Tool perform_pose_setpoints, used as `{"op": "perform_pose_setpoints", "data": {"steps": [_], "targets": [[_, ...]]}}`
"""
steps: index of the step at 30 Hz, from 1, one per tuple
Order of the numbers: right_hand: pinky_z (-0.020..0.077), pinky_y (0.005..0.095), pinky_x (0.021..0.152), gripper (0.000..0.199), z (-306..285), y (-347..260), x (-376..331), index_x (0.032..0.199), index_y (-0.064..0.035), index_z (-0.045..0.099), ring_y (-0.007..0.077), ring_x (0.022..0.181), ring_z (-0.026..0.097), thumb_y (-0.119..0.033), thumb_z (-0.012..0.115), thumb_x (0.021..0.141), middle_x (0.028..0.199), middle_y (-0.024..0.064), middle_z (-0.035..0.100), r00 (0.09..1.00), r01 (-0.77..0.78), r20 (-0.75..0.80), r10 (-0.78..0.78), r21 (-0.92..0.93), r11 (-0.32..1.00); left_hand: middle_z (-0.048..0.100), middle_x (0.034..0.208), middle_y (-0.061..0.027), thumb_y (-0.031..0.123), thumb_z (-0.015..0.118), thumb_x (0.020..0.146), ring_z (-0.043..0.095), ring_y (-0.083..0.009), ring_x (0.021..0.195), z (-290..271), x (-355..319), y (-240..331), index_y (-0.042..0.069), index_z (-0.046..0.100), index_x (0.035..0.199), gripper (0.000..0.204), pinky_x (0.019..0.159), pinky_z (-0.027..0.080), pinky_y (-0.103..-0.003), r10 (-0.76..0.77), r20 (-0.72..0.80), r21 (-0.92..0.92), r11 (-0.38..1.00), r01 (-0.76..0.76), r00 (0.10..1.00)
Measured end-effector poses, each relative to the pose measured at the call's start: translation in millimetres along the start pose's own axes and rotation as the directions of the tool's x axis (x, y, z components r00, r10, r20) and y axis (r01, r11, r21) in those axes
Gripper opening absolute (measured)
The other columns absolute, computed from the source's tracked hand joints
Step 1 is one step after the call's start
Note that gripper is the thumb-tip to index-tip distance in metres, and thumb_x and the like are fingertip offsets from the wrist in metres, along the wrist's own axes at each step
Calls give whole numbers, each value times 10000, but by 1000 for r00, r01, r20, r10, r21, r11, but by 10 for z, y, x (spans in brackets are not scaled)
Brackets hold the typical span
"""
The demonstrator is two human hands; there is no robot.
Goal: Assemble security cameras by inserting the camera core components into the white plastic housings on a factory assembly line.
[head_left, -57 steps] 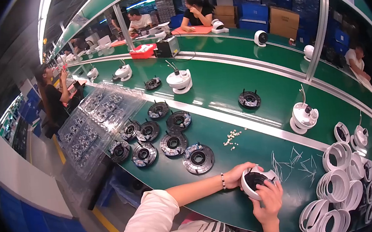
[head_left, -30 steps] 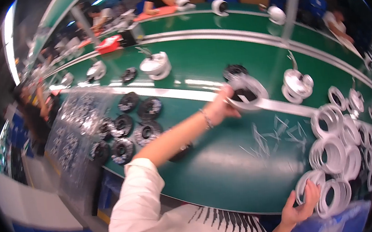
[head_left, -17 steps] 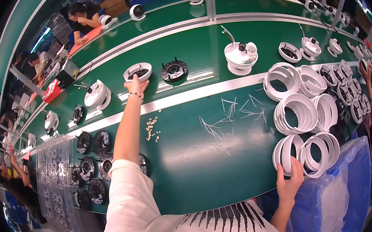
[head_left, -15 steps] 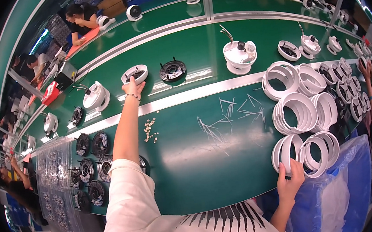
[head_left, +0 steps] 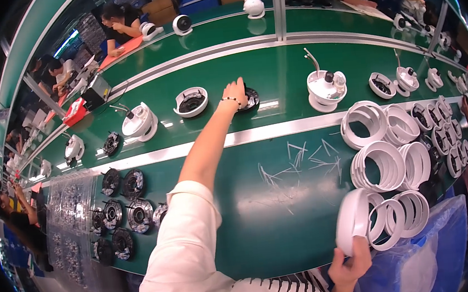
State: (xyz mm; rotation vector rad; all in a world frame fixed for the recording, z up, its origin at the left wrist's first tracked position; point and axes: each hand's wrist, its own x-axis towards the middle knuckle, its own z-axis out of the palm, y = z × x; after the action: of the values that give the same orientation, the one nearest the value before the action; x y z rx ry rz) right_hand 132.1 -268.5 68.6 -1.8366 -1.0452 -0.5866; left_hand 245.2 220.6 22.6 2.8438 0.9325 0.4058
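Note:
My left hand (head_left: 233,95) reaches forward to a round black part with upright posts (head_left: 251,100) on the green bench. Its fingers are stretched out at the part's left edge and cover some of it. Left of that hand sits a white round shell with a black insert (head_left: 191,102). Near the bench's front edge, my right hand (head_left: 351,264) holds a white plastic ring (head_left: 351,219), tilted on its side. The ring is beside a group of similar white rings (head_left: 413,211).
Several black round parts (head_left: 134,184) lie at left, beside clear plastic trays (head_left: 66,218). Thin white strips (head_left: 278,170) are scattered mid-bench. White domed assemblies with wires (head_left: 327,89) stand along the far strip. A plastic-lined blue bin (head_left: 446,238) is at right. Other people work around.
My left hand has let go of the white shell and moved right to the black part. My right hand has pulled a white ring from the group, toward me and left.

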Motion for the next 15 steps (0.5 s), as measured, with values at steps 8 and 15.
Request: {"op": "perform_pose_setpoints", "data": {"steps": [8, 15], "targets": [[443, 336, 586, 204, 203, -121, 129, 784, -19, 580, 244, 578, 541, 38, 639, 598, 682, 85, 586, 972, 50, 204, -119, 314, 948, 549, 1060, -169, 368, 743, 586, 511, -326, 1011, -270, -60, 361, 46, 439, 1117, 691, 851, 423, -376, -203, 156, 61, 979, 196, 967], [393, 429, 853, 136, 532, -346, 164, 745, -49, 598, 205, 858, 558, 0, 616, 620, 838, 26, 609, 731, 188, 546, -410, 416, 890, 612, 822, -144, 199, 672, 655, 591, -273, 800, -759, -921, 55, 21, 572, 885, 308, 713, 458, -344, -55, -207, -427, 903, -39, 977]]}}
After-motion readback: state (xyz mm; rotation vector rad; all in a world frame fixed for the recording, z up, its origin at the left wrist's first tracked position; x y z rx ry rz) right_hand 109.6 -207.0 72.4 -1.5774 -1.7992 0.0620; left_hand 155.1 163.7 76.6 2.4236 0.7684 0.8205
